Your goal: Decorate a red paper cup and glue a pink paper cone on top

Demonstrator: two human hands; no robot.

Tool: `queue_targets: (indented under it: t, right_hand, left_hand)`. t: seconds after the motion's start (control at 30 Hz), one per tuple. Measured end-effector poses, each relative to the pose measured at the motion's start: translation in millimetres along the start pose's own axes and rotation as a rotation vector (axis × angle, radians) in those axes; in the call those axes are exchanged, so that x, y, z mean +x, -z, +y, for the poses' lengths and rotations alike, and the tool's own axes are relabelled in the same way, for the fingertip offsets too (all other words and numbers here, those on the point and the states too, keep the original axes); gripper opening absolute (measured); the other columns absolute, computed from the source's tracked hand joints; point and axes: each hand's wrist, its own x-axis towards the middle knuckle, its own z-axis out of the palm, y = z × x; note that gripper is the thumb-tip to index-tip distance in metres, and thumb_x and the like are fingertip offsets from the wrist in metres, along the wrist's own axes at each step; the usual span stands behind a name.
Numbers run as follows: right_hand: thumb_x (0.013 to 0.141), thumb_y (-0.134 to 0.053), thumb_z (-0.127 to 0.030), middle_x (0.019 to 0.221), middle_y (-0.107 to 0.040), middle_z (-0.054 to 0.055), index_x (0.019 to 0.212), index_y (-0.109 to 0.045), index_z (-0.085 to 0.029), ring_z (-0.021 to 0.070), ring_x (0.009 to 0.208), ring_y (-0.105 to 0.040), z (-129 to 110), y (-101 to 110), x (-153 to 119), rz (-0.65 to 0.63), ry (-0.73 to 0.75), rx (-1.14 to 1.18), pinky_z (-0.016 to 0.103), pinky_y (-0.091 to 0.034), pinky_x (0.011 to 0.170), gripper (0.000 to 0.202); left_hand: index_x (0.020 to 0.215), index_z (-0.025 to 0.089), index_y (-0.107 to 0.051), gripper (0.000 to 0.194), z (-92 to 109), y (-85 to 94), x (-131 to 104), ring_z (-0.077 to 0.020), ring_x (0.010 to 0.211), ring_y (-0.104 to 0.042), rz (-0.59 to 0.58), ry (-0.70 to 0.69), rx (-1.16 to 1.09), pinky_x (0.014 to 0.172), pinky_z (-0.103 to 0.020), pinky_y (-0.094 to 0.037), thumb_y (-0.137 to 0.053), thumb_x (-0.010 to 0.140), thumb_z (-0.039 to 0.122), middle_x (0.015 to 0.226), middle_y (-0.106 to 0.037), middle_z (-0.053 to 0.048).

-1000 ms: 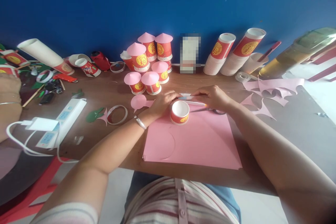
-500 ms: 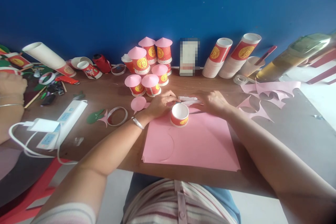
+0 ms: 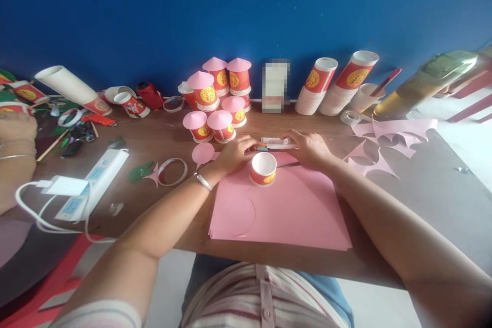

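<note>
A short red and white paper cup stands upright on a stack of pink paper sheets. Just behind it, slim white pen-like items lie between my hands. My left hand has its fingers closed at their left end, by a small blue and orange tip. At their right end are the closed fingers of my right hand. What exactly each hand grips is too small to tell. A dark thin blade rests on the pink paper beside the cup.
Cups with pink cone roofs stand behind, near two leaning cup stacks. Pink scraps and a bottle are at right. A power strip lies at left, near another person's hand.
My right hand has shifted slightly left and its fingers now reach the right end of the white items. The blue and orange tip by my left hand shows more clearly.
</note>
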Motion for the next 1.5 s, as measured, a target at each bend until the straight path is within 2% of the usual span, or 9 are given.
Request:
queue_targets:
  t: [0.2, 0.33, 0.47, 0.63, 0.77, 0.93, 1.1, 1.33, 1.5]
  right_hand:
    - [0.101, -0.06, -0.05, 0.08, -0.075, 0.003, 0.109, -0.072, -0.025, 0.0211, 0.067, -0.068, -7.8, -0.7, -0.4, 0.16, -0.161, 0.247, 0.03, -0.046, 0.064, 0.029]
    - [0.101, -0.057, -0.059, 0.083, -0.074, 0.002, 0.116, -0.068, -0.024, 0.0193, 0.067, -0.065, -11.4, 1.0, -0.4, 0.202, -0.23, 0.381, 0.03, -0.048, 0.065, 0.039]
    - [0.102, -0.058, -0.056, 0.085, -0.071, 0.0, 0.135, -0.062, -0.025, 0.0173, 0.066, -0.061, -14.9, 4.1, -3.3, 0.208, -0.226, 0.518, 0.032, -0.05, 0.069, 0.045]
    - [0.103, -0.062, -0.057, 0.061, -0.046, -0.007, 0.119, -0.069, -0.028, 0.0129, 0.051, -0.044, -24.4, 4.8, -5.0, 0.29, -0.174, 0.898, 0.028, -0.042, 0.054, 0.034]
    - [0.096, -0.077, -0.049, 0.081, -0.062, -0.003, 0.133, -0.065, -0.03, 0.0148, 0.064, -0.062, -40.9, 3.9, -5.6, 0.253, -0.05, 1.147, 0.03, -0.056, 0.059, 0.043]
    - [0.089, -0.087, -0.045, 0.11, -0.068, 0.004, 0.154, -0.047, -0.034, 0.0205, 0.087, -0.073, -67.4, 5.7, -16.8, 0.261, 0.184, 0.976, 0.039, -0.067, 0.077, 0.077]
    - [0.103, -0.066, -0.019, 0.082, -0.072, 0.0, 0.112, -0.068, -0.025, 0.014, 0.067, -0.069, -79.1, 19.0, -29.5, 0.35, 0.305, 0.455, 0.026, -0.057, 0.064, 0.01]
    - [0.117, -0.04, -0.04, 0.079, -0.067, 0.004, 0.141, -0.065, -0.014, 0.0164, 0.069, -0.066, -87.9, 22.9, -33.9, 0.428, 0.584, 0.256, 0.029, -0.054, 0.06, 0.044]
    - [0.105, -0.062, -0.02, 0.085, -0.071, 0.004, 0.119, -0.068, -0.016, 0.0152, 0.072, -0.07, -99.0, 16.1, -40.2, 0.396, 0.602, 0.315, 0.026, -0.057, 0.061, 0.015]
  left_hand:
    - [0.119, 0.021, -0.072, 0.044, 13.7, 9.3, -5.8, -0.0236, 0.105, -0.071, 0.089, -0.011, -0.399, 0.095, -0.039, -0.06, -0.064, 0.1, 0.06, 0.115, -0.073, -0.012]
    - [0.138, 0.025, -0.063, 0.082, 23.0, 14.5, -9.4, -0.0345, 0.134, -0.066, -0.214, -0.022, -0.613, 0.112, -0.048, -0.055, -0.08, 0.079, 0.078, 0.14, -0.068, -0.017]
    - [0.134, 0.025, -0.066, 0.073, 34.3, 14.8, -9.8, -0.0343, 0.123, -0.071, -0.383, 0.006, -0.464, 0.102, -0.048, -0.06, -0.092, 0.076, 0.06, 0.135, -0.071, -0.014]
    - [0.126, 0.019, -0.069, 0.064, 29.7, 5.0, -9.3, -0.034, 0.118, -0.07, -0.18, 0.262, -0.846, 0.104, -0.053, -0.057, -0.085, 0.083, 0.065, 0.127, -0.075, -0.015]
    - [0.128, 0.019, -0.069, 0.061, 25.8, -0.1, -10.3, -0.0344, 0.119, -0.07, -0.055, 0.348, -1.038, 0.105, -0.057, -0.056, -0.081, 0.088, 0.064, 0.129, -0.074, -0.016]
    - [0.123, 0.02, -0.072, 0.047, 31.5, 2.1, -9.9, -0.0336, 0.126, -0.068, -0.011, 0.446, -1.194, 0.107, -0.052, -0.058, -0.081, 0.092, 0.054, 0.13, -0.075, -0.012]
    - [0.108, 0.017, -0.074, 0.046, 37.3, 5.3, -9.1, -0.0324, 0.124, -0.068, 0.034, 0.411, -1.143, 0.105, -0.048, -0.058, -0.083, 0.087, 0.057, 0.121, -0.075, -0.011]
    - [0.103, 0.016, -0.072, 0.045, 42.0, 8.0, -6.0, -0.0314, 0.112, -0.071, 0.01, 0.354, -1.096, 0.098, -0.044, -0.058, -0.077, 0.091, 0.059, 0.108, -0.076, -0.012]
    - [0.107, 0.016, -0.073, 0.044, 37.3, 3.2, -7.3, -0.0298, 0.112, -0.071, 0.042, 0.37, -1.088, 0.095, -0.042, -0.058, -0.08, 0.089, 0.056, 0.113, -0.076, -0.012]
